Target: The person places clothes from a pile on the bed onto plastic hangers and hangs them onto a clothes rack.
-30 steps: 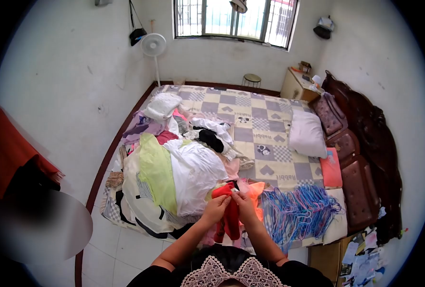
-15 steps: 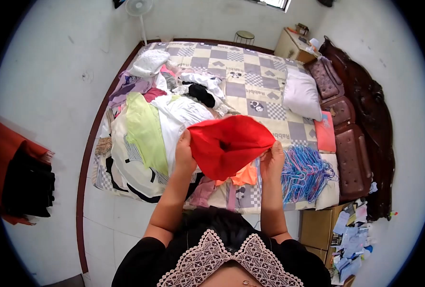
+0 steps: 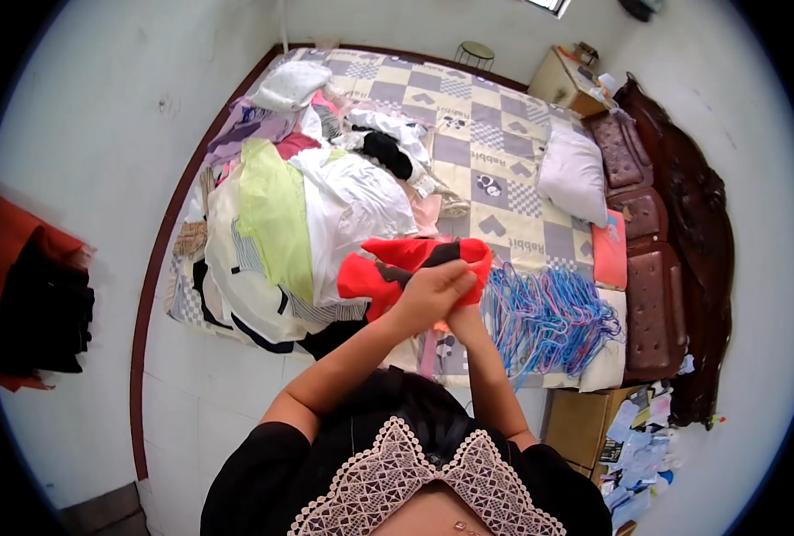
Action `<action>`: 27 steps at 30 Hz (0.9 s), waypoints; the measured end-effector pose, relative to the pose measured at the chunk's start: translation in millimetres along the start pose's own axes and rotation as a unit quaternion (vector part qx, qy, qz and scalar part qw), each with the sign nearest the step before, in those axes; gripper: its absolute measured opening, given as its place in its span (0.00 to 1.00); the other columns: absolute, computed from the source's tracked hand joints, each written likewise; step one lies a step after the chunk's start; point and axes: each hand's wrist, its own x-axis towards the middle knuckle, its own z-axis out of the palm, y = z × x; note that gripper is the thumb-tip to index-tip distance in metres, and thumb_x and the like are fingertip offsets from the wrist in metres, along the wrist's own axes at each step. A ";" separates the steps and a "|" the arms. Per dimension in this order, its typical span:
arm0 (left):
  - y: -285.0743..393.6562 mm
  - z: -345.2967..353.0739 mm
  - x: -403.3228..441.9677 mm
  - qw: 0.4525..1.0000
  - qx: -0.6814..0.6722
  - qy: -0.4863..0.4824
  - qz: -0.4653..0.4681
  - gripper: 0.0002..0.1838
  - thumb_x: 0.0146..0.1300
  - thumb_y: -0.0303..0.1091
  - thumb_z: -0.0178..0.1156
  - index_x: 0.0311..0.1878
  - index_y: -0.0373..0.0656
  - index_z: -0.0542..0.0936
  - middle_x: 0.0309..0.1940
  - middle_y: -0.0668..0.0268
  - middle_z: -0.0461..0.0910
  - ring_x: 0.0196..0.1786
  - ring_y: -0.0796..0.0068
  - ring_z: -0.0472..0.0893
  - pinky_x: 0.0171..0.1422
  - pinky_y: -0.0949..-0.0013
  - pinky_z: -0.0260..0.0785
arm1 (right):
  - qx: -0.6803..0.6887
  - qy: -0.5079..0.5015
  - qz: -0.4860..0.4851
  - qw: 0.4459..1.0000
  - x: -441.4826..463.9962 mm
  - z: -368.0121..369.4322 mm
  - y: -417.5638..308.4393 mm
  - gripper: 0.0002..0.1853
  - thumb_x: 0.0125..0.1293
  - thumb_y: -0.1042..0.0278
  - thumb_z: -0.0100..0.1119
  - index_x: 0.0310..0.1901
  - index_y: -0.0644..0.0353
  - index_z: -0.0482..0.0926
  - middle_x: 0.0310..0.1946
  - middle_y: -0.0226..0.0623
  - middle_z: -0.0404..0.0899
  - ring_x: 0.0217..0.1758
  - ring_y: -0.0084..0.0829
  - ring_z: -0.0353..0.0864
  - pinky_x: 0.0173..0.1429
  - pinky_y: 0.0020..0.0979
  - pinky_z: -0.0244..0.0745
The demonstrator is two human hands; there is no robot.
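Note:
Bunched in front of me, above the near edge of the bed, is a red garment (image 3: 375,277) with dark patches; its exact kind does not show. My left hand (image 3: 434,293) is closed on it, crossing over toward the right end of the cloth. Partly behind it, my right hand (image 3: 465,313) grips the same red cloth, its fingers mostly hidden. To the right of my hands lies a heap of blue and pink hangers (image 3: 553,322). A white shirt-like cloth (image 3: 352,201) lies just beyond the red garment.
Clothes are piled on the bed's left side, with a lime-green garment (image 3: 272,223) on top. A pale pillow (image 3: 573,174) rests near the dark carved headboard (image 3: 683,214). A cardboard box (image 3: 585,424) stands at the bed's near right corner. Dark clothing (image 3: 44,308) hangs at left.
The red garment was spread open between my separated hands. Now it is bunched, dark patches show, and my left hand has come across to meet my right. The view has shifted slightly.

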 end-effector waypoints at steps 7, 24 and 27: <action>-68.8 -6.5 -29.1 0.930 -0.366 0.034 -0.006 0.20 0.71 0.47 0.45 0.35 0.39 0.74 0.38 0.64 0.78 0.40 0.80 0.76 0.49 0.76 0.67 | 0.474 0.195 0.185 0.839 24.1 -19.3 -5.7 0.20 0.70 0.55 0.49 0.56 0.59 0.68 0.50 0.32 0.74 0.54 0.27 0.74 0.58 0.28 0.70; -78.4 -72.9 -1.0 0.777 -0.617 0.066 -0.108 0.18 0.62 0.32 0.49 0.53 0.33 0.73 0.49 0.55 0.78 0.52 0.60 0.78 0.61 0.61 0.68 | 0.096 -0.490 0.033 0.866 -23.2 -37.6 -38.9 0.22 0.59 0.59 0.62 0.52 0.63 0.76 0.48 0.37 0.78 0.56 0.31 0.74 0.61 0.33 0.65; -70.4 -68.4 -7.1 0.813 -0.564 0.045 -0.139 0.18 0.61 0.30 0.51 0.54 0.33 0.72 0.49 0.57 0.78 0.52 0.63 0.78 0.59 0.64 0.69 | 0.138 -0.261 0.263 0.918 -19.5 -39.3 -21.9 0.24 0.62 0.54 0.60 0.54 0.63 0.75 0.48 0.37 0.78 0.57 0.30 0.73 0.61 0.32 0.65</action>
